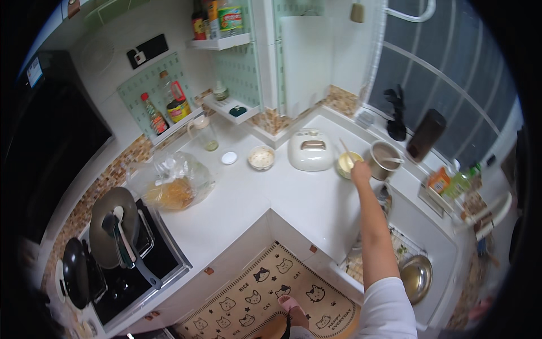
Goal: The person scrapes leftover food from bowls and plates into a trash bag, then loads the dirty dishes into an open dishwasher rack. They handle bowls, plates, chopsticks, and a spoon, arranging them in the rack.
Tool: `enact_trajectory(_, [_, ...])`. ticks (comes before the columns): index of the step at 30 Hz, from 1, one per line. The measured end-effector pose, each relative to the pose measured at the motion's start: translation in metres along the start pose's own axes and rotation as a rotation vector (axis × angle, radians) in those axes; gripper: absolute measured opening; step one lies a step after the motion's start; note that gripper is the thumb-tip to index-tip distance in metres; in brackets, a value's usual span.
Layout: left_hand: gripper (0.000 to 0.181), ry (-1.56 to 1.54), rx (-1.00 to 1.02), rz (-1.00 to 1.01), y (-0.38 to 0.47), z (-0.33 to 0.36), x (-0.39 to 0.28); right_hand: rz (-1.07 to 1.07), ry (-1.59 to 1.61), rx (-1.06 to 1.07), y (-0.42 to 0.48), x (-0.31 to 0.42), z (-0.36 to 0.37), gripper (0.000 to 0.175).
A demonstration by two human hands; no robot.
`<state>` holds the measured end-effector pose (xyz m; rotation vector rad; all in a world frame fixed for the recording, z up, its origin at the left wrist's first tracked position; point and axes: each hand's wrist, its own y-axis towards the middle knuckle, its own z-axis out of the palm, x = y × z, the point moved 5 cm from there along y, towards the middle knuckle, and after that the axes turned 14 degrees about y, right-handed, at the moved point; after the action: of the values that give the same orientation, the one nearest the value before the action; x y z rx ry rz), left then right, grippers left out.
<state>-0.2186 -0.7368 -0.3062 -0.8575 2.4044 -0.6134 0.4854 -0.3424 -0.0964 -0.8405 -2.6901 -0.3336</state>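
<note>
My right hand [361, 173] reaches across the counter and touches the rim of a small bowl [345, 166] with pale yellow contents; wooden chopsticks [346, 148] lean in it. Whether the fingers grip the rim cannot be seen. Right of it stands a metal pot [383, 169] with a light-handled utensil inside. A white rice cooker [311, 150] is left of the bowl. Farther left are a bowl of pale, doughy-looking food [261, 158], a white lid [229, 158] and a glass oil pot [206, 135]. My left hand is out of view.
A plastic bag with orange-brown contents [173, 193] lies near the stove. Pans, one a grey wok [112, 229] holding utensils, rest on the stove. At right, a sink [442, 254] holds a metal bowl [416, 279]. Bottles stand on wall shelves. A cat-patterned mat [254, 296] covers the floor.
</note>
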Motion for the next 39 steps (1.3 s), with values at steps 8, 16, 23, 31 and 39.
enact_trajectory(8, [0.034, -0.04, -0.038, -0.104, -0.02, 0.022, -0.032, -0.047, -0.08, 0.047, 0.059, -0.014, 0.052, 0.023])
enact_trajectory(16, [0.034, -0.006, -0.024, -0.086, -0.024, 0.046, -0.049, 0.208, 0.268, -0.117, 0.032, -0.015, 0.036, 0.023])
enact_trajectory(23, [0.034, 0.007, 0.006, -0.015, -0.071, 0.042, -0.025, 0.371, 0.367, -0.109, 0.004, -0.02, -0.006, 0.019])
enact_trajectory(31, [0.029, 0.027, -0.167, 0.63, -0.04, -0.042, -0.324, 0.418, 0.472, -0.159, -0.002, -0.016, -0.014, 0.019])
enact_trajectory(39, [0.022, 0.023, -0.283, 0.854, -0.012, -0.062, -0.454, -0.056, -0.065, -0.194, 0.083, -0.074, -0.099, 0.018])
